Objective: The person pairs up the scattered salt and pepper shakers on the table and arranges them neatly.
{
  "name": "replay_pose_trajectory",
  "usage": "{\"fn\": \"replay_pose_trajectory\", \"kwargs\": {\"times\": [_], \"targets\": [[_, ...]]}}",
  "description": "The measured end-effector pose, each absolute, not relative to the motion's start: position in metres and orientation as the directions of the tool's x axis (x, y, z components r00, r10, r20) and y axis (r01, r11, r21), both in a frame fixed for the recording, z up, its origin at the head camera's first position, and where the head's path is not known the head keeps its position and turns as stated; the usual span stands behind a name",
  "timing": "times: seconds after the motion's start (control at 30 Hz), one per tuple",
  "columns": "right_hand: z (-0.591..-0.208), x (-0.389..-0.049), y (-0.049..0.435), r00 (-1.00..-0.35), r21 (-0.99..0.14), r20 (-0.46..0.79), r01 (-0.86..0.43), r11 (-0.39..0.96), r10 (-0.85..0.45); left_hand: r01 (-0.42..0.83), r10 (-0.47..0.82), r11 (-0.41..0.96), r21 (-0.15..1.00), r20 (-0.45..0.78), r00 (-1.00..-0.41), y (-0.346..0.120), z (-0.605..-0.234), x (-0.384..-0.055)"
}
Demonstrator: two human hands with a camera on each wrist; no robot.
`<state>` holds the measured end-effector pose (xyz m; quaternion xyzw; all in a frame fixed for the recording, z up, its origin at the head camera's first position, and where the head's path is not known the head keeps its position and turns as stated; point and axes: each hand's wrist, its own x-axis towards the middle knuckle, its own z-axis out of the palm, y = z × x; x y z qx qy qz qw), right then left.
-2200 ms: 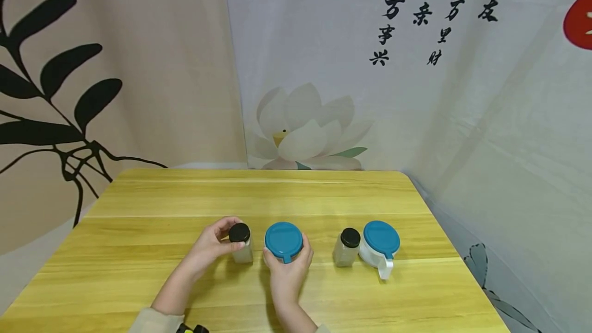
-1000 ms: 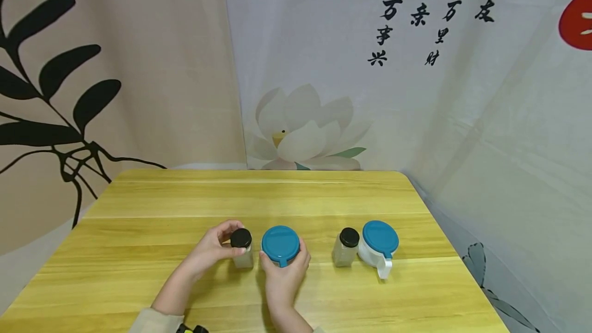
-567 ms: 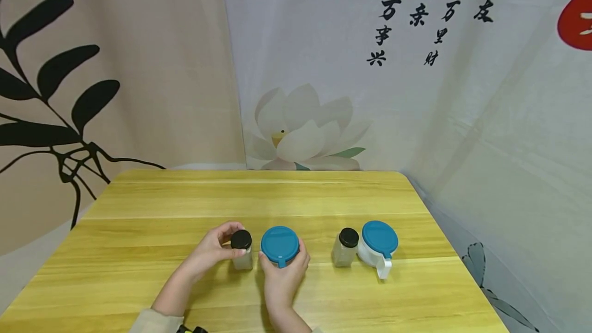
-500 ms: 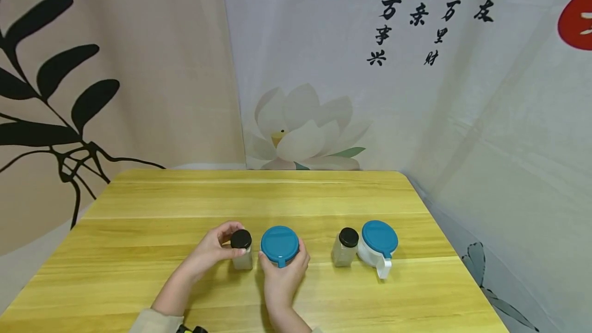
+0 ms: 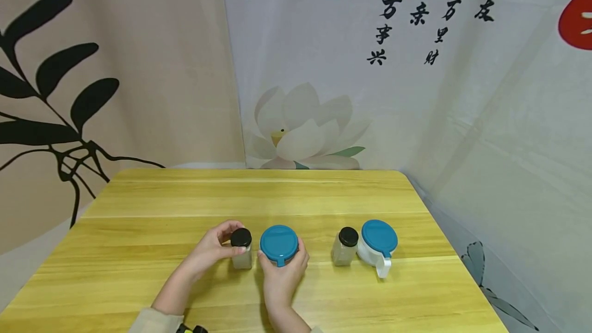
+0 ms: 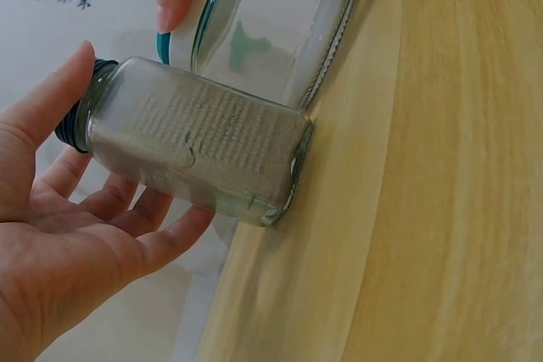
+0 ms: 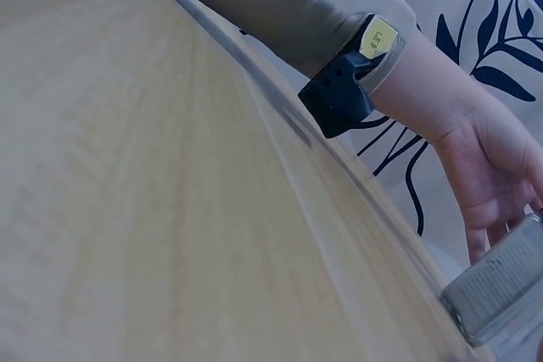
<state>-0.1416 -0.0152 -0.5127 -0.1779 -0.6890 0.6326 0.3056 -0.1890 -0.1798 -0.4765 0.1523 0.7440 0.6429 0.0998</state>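
Note:
My left hand (image 5: 210,248) holds a small square glass bottle (image 5: 242,260) with a black cap, thumb and fingers around its upper part. In the left wrist view, this bottle (image 6: 195,142) looks upright on the table, with raised lettering and no clear contents. To its right, my right hand (image 5: 285,275) grips a round jar (image 5: 279,243) with a blue lid, its lid tab facing me. The clear glass body of that jar (image 6: 263,31) stands close behind the bottle. The right wrist view mostly shows my left hand (image 7: 488,175) and the bottle (image 7: 496,281).
Farther right on the wooden table (image 5: 185,194) stand another black-capped bottle (image 5: 344,253) and a blue-lidded white jar (image 5: 379,240) with a handle, side by side. A printed cloth (image 5: 300,40) hangs behind the table's far edge.
Since the earliest frame, both held containers have shifted slightly toward me, and the blue-lidded jar a little left, closer to the bottle. Over the last half second the hands look still.

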Motion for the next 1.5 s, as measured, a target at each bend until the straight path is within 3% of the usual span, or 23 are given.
{"fn": "replay_pose_trajectory", "kwargs": {"times": [1.5], "targets": [[-0.505, -0.138, -0.005, -0.8, -0.976, 0.218, -0.174, 0.131, 0.559, 0.148, 0.336, 0.147, 0.978, 0.091, -0.937, -0.18, -0.467, -0.187]]}}
